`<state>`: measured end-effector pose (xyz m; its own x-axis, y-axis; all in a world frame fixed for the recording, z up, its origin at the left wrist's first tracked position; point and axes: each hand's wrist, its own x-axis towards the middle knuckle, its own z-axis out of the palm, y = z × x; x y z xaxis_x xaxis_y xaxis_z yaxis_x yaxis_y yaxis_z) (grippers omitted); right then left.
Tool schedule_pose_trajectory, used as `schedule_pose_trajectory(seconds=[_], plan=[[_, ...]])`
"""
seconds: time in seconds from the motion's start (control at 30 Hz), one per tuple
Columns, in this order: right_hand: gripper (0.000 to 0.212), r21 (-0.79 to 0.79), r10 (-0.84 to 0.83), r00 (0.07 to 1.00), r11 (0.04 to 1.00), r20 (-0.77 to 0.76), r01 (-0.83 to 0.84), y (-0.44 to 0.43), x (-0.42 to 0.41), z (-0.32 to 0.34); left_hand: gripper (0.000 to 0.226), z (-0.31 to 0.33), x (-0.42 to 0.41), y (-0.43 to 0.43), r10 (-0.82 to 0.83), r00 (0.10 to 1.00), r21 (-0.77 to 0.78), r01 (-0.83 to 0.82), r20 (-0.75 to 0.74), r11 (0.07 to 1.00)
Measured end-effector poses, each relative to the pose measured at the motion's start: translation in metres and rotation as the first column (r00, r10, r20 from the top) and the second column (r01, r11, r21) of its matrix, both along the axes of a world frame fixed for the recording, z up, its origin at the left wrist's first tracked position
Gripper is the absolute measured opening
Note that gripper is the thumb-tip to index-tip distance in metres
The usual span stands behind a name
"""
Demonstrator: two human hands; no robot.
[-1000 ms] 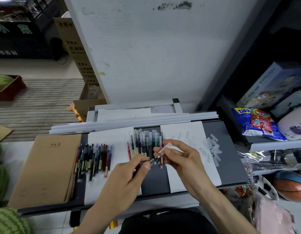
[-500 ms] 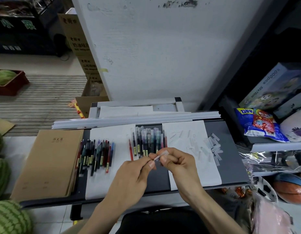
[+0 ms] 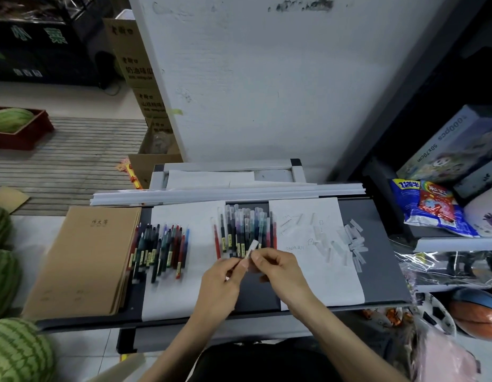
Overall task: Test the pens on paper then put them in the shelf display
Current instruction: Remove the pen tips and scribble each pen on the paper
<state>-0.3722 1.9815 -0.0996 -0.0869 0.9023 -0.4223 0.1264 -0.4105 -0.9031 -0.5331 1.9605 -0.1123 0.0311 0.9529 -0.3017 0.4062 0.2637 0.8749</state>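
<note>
A stack of brown notebooks (image 3: 82, 260) lies far left of the row of capped pens (image 3: 245, 230), with a watermelon (image 3: 16, 351) lower still on that side. Between the notebooks and the row, a bunch of coloured pens (image 3: 159, 249) is spread on a white sheet (image 3: 167, 299); the row's left pens lie on that sheet's right part.

Just below the row, the left hand (image 3: 220, 285) has its fingertips curled and pinched round the lower end of a single pen (image 3: 251, 248), whose barrel is mostly hidden by the fingers. The right hand (image 3: 280, 271) meets it there, thumb and forefinger pinching the same pen at its clear-capped end, which points up toward the row and overlaps its lower tips.

Right of the row is a second sheet (image 3: 330, 277) bearing faint scribbles, and at its right edge a heap of loose clear caps (image 3: 355, 244). Farther right, a blue and red snack bag (image 3: 429, 208) sits on a shelf and a basketball (image 3: 479, 318) below.
</note>
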Motion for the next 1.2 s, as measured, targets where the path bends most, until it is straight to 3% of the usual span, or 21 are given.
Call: schedule_pose_trajectory(seconds=[0.1, 0.23, 0.37, 0.43, 0.57, 0.9, 1.2], plan=[[0.019, -0.042, -0.005, 0.985, 0.999, 0.173, 0.013, -0.003, 0.012, -0.02, 0.019, -0.024, -0.013, 0.012, 0.085, 0.988, -0.06, -0.093, -0.131, 0.994], [0.011, -0.05, 0.047, 0.871, 0.998, 0.488, -0.026, -0.008, 0.055, -0.041, 0.013, -0.044, -0.023, 0.022, 0.182, 0.959, -0.1, -0.207, -0.217, 0.973], [0.017, -0.052, 0.047, 0.605, 0.999, 0.795, -0.01, -0.003, 0.102, -0.047, 0.02, -0.05, -0.026, 0.035, 0.188, 0.903, -0.059, -0.227, -0.386, 0.972], [0.023, -0.026, 0.027, 0.488, 1.0, 0.872, -0.008, 0.002, 0.12, -0.049, 0.018, -0.051, -0.024, 0.043, 0.176, 0.897, -0.051, -0.214, -0.406, 0.975], [0.031, -0.018, 0.027, 0.381, 0.999, 0.924, -0.028, 0.011, 0.136, -0.053, 0.014, -0.055, -0.019, 0.049, 0.18, 0.909, -0.083, -0.227, -0.375, 0.97], [0.028, -0.024, 0.043, 0.288, 0.997, 0.957, -0.07, 0.023, 0.14, -0.06, 0.026, -0.06, -0.017, 0.051, 0.138, 0.888, -0.068, -0.186, -0.438, 0.98], [0.027, 0.069, -0.053, 0.382, 0.997, 0.922, -0.027, 0.023, 0.135, -0.059, 0.022, -0.06, -0.035, 0.045, 0.156, 0.9, -0.051, -0.193, -0.406, 0.98]])
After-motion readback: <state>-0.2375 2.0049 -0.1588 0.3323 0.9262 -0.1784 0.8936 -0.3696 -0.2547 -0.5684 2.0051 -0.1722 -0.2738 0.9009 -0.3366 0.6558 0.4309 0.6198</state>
